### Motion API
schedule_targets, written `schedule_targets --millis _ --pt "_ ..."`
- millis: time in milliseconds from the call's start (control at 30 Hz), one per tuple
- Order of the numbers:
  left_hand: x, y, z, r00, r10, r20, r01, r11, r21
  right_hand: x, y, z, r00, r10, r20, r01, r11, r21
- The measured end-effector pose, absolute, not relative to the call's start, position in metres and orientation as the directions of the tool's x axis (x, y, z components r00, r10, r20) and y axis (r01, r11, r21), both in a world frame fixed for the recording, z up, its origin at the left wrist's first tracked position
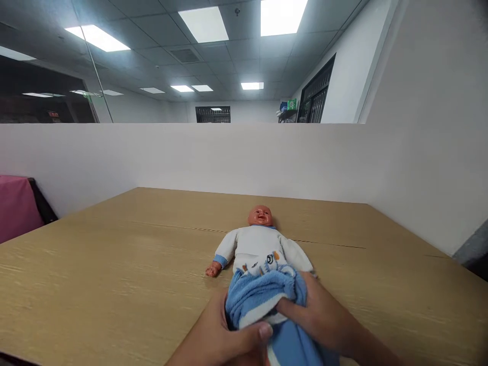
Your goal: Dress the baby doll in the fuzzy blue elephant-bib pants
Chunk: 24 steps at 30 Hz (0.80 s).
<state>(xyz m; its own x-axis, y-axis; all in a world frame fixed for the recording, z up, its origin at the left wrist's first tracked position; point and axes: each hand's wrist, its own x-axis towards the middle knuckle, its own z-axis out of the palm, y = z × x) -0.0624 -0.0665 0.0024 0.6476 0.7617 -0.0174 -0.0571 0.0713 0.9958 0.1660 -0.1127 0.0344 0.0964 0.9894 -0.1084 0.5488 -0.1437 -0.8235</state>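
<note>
A baby doll (259,239) lies on its back on the wooden table (114,264), head pointing away from me. It wears a white top with small pictures and blue cuffs. Blue fleece trousers (259,297) are bunched around its lower body. My left hand (224,335) grips the trousers from the left, thumb pressed on the white waistband. My right hand (316,310) holds the bunched cloth from the right, fingers curled into it. The doll's legs are hidden under the cloth and my hands.
A white partition wall (152,157) runs behind and to the right of the table. A pink cloth (15,206) hangs over a dark chair at the far left. Ceiling lights and dark windows show beyond the partition.
</note>
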Motion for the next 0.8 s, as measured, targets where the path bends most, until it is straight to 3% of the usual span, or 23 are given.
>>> schedule_targets --millis 133,267,500,667,800 --pt "-0.062 -0.084 -0.037 0.427 0.903 -0.054 -0.015 0.066 0.998 0.142 -0.124 0.029 0.043 0.997 -0.067 0.690 -0.078 -0.719" --pt "-0.061 -0.085 -0.056 0.254 0.966 -0.044 0.086 0.023 0.996 0.135 -0.120 0.017 -0.001 1.000 -0.030 0.702 -0.021 -0.712" --pt "-0.053 -0.073 -0.063 0.338 0.940 0.041 0.237 -0.127 0.963 0.132 -0.107 -0.009 0.001 1.000 0.017 0.660 0.012 -0.751" --pt "-0.046 -0.055 -0.060 0.392 0.919 0.046 0.196 -0.132 0.972 0.138 -0.093 -0.025 0.089 0.996 0.027 0.706 -0.044 -0.706" --pt "-0.044 -0.035 -0.059 0.377 0.922 0.091 0.159 -0.162 0.974 0.147 -0.071 -0.026 0.114 0.993 0.030 0.670 -0.055 -0.740"
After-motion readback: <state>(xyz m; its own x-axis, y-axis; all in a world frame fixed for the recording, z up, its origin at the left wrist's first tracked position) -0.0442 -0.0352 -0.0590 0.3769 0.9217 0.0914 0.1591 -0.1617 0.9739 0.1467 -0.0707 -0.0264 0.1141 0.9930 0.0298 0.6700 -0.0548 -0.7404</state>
